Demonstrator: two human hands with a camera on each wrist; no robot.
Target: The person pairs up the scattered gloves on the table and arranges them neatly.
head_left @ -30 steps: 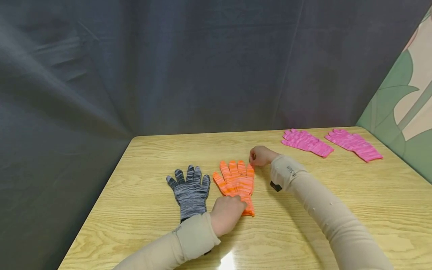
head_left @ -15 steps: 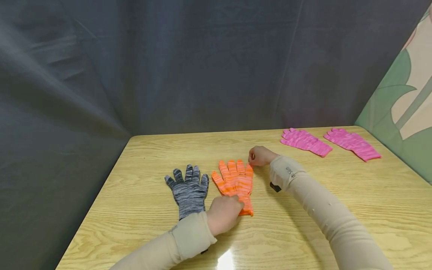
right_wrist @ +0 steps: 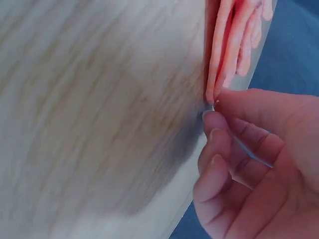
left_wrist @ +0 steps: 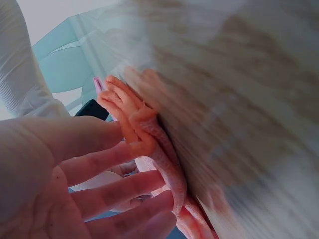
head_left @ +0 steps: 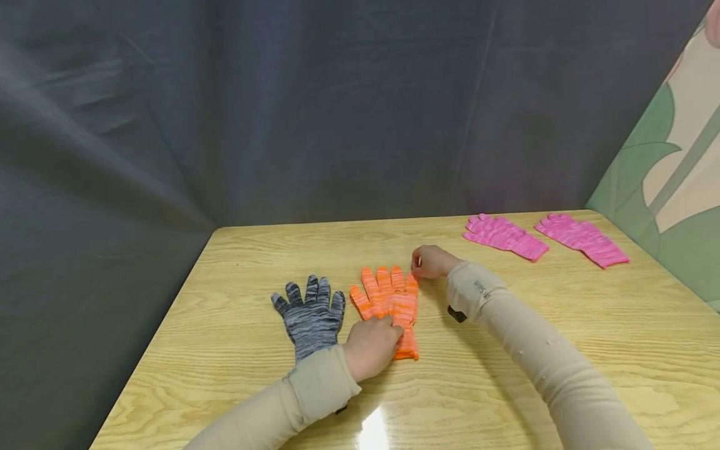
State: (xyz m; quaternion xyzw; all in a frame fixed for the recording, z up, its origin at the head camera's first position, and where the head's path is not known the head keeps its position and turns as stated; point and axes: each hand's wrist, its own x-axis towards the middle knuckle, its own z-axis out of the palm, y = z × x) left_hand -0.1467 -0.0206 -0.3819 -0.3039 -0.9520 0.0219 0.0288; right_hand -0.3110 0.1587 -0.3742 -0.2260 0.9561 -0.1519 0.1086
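Note:
An orange knit glove [head_left: 388, 300] lies flat on the wooden table, its fingers pointing away from me. My left hand [head_left: 371, 349] rests across its lower part near the cuff; in the left wrist view the fingers [left_wrist: 117, 191] look fairly straight against the glove's edge. At the glove's far right corner, my right hand [head_left: 432, 261] pinches the tip of the outer finger between thumb and forefinger [right_wrist: 214, 122]. A grey-and-black knit glove [head_left: 312, 319] lies spread just to the left, its cuff hidden behind my left wrist.
Two pink knit gloves [head_left: 503, 236] lie at the back right of the table [head_left: 253, 250]. A dark cloth [head_left: 349, 112] hangs behind and along the left side. A leaf-patterned wall [head_left: 675, 187] borders the right.
My left hand has slid slightly up the orange glove, away from its cuff edge. My right hand keeps its pinch on the finger. The head view has shifted slightly.

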